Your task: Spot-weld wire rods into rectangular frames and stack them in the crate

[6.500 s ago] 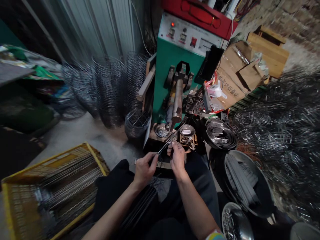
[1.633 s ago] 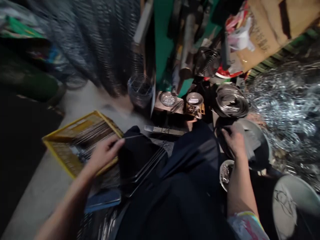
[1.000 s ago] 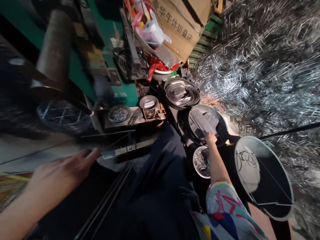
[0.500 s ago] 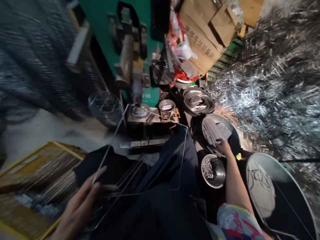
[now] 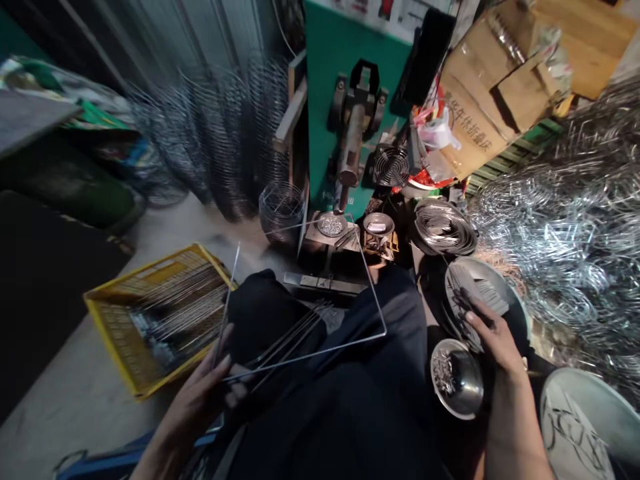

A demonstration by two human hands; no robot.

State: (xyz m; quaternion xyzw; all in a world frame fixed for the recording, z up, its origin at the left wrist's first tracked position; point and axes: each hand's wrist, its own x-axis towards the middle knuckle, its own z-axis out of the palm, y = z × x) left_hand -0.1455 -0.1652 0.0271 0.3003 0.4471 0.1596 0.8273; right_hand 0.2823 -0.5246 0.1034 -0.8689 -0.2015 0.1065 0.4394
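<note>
My left hand (image 5: 207, 380) is closed on a thin metal wire frame (image 5: 317, 351) bent into a large angular loop. The frame spans my dark-trousered lap, and its far side passes in front of a small dish of metal bits (image 5: 331, 225) below the machine. More straight wires (image 5: 293, 337) lie across my lap. On the right, my right hand (image 5: 493, 337) reaches over a basin (image 5: 520, 313) of flat grey metal strips (image 5: 463, 277). Its thumb and fingers are apart at the strips; dim light blurs the fingertips. Beside it sits a steel bowl of small metal pieces (image 5: 445, 370).
Ahead stands a green machine (image 5: 320, 133) with a thick metal cylinder (image 5: 351, 147). A yellow crate (image 5: 115, 353) with wire rods is at left. Coiled strip (image 5: 445, 227), a large tub (image 5: 615, 400) and heaps of shiny wire (image 5: 575, 227) fill the right. A cardboard box (image 5: 480, 100) stands behind.
The view has swung left, so the scene sits further right. The wire frame in my left hand has tilted and shifted. My right hand stays at the strips, its fingers now spread wider.
</note>
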